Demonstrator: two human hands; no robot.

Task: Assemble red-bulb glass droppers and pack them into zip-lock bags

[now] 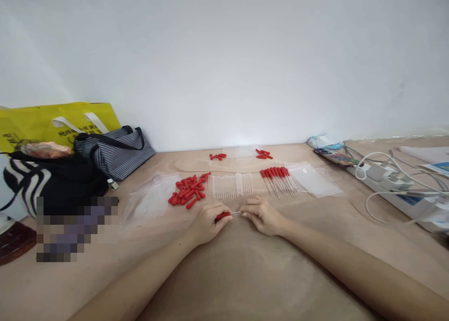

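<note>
Bulb (222, 216), red, is gripped between thumb and fingers of the left hand (208, 223). Thin clear tube (235, 212) is pinched in the fingertips of the right hand (260, 216). Tube and bulb are lined up end to end; whether the tube is seated inside cannot be told, joint too small. Both are held just in front of the tube row (230, 185), reference for everything below.

Tube row: loose clear tubes, laid side by side on the worktop (189, 160).

Left of row: loose red bulbs (189, 190) are heaped close by; clear plastic bags (150, 199) are stacked past them.

Right of row: finished droppers (275, 173) are fanned out, red ends pointed away from the hands; second bag stack (315, 180) is placed just beyond.

Behind row: smaller tube batch (244, 153) is flanked by two small bulb groups, left one (218, 156) and right one (263, 153).

Well left of row: striped bag (121, 155), yellow bag (63, 113) and small bottle (113, 184) are parked.

Well right: white charger (379, 171) is surrounded by cables.
</note>
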